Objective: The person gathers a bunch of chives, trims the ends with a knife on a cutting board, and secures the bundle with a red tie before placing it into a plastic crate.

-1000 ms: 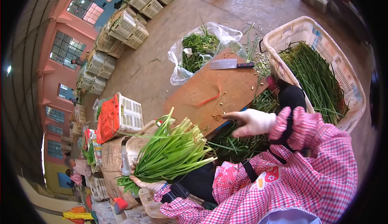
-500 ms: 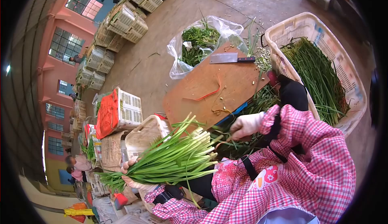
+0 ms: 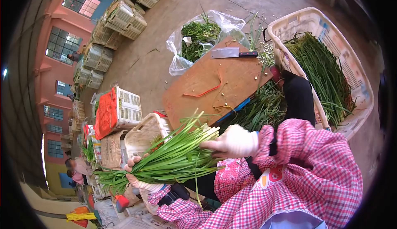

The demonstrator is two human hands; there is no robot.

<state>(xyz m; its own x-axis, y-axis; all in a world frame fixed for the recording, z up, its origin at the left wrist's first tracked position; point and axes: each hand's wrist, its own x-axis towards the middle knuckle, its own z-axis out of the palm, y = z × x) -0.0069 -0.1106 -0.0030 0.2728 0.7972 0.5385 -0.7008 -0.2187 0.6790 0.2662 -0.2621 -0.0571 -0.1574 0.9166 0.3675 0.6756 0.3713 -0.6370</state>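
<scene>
My left hand [image 3: 135, 172] wears a pale glove and is closed around the leafy part of a large bunch of garlic chives [image 3: 171, 156]. The green leaves trail past it to the left and the whitish stem ends point right. My right hand [image 3: 236, 141], in a white glove, is at the stem ends with its fingers bent together on them; the thumb side is partly hidden. One long leaf hangs below the bunch. Beyond it, a brown cutting board [image 3: 194, 84] bears a cleaver [image 3: 225, 53], a red tie strip [image 3: 206, 89] and small stem bits.
A large white crate [image 3: 308, 20] holding dark green chives stands at the right. Past the board lies a clear plastic bag [image 3: 175, 65] of trimmings. Loose leaves [image 3: 260, 111] lie under the board edge. Stacked crates [image 3: 120, 16] line the left, and people are in the background.
My right hand has moved left from beside the loose leaves to the stem ends; the thin strand near its fingers no longer shows. My left hand keeps its hold on the bunch.
</scene>
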